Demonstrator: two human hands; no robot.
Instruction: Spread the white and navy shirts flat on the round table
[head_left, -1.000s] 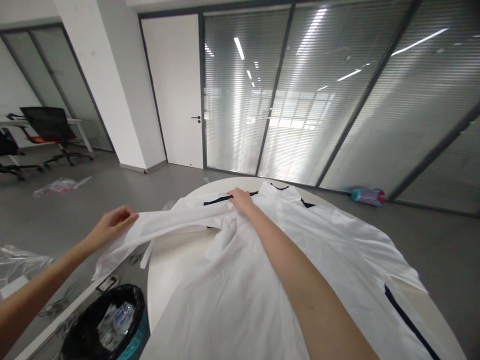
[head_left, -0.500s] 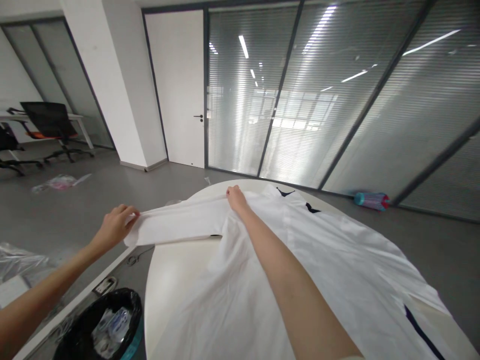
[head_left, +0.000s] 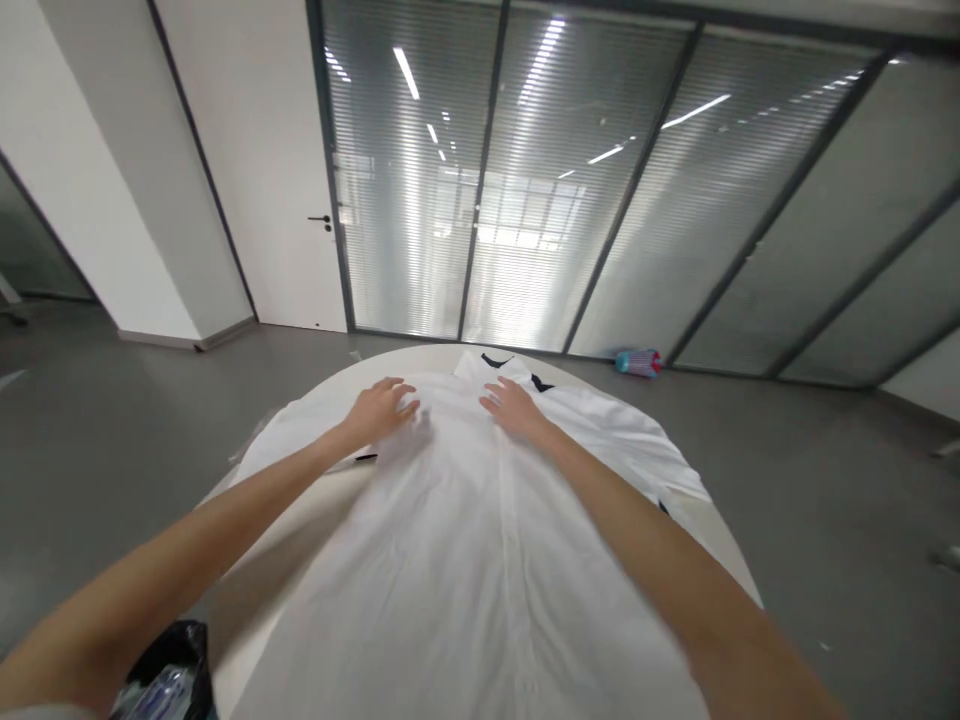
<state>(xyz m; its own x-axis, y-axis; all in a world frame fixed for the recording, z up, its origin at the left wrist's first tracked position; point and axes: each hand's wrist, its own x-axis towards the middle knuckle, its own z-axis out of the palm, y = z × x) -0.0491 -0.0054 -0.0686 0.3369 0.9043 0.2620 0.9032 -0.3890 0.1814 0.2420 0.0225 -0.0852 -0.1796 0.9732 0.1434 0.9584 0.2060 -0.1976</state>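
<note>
A white shirt (head_left: 442, 560) lies spread over a round white table (head_left: 259, 570), its collar (head_left: 491, 365) with dark trim toward the far edge. A button placket runs down its middle. My left hand (head_left: 381, 408) is over the upper left of the shirt, fingers apart and nothing in them. Close to the collar, my right hand (head_left: 514, 405) is above the placket, also with fingers spread and holding nothing. Whether the fingertips touch the cloth I cannot tell. The left sleeve (head_left: 292, 425) stretches out past my left forearm, which partly hides it.
A bin with a black liner (head_left: 176, 670) and plastic waste stands by the table at lower left. A blue and pink bundle (head_left: 637, 362) lies on the floor by the glass partition (head_left: 525, 200). A white door (head_left: 262, 180) is beyond the table.
My left hand has let go of the sleeve's cuff and moved right onto the shirt's body. My right hand has released the shoulder cloth and shifted toward the placket. The view has turned right.
</note>
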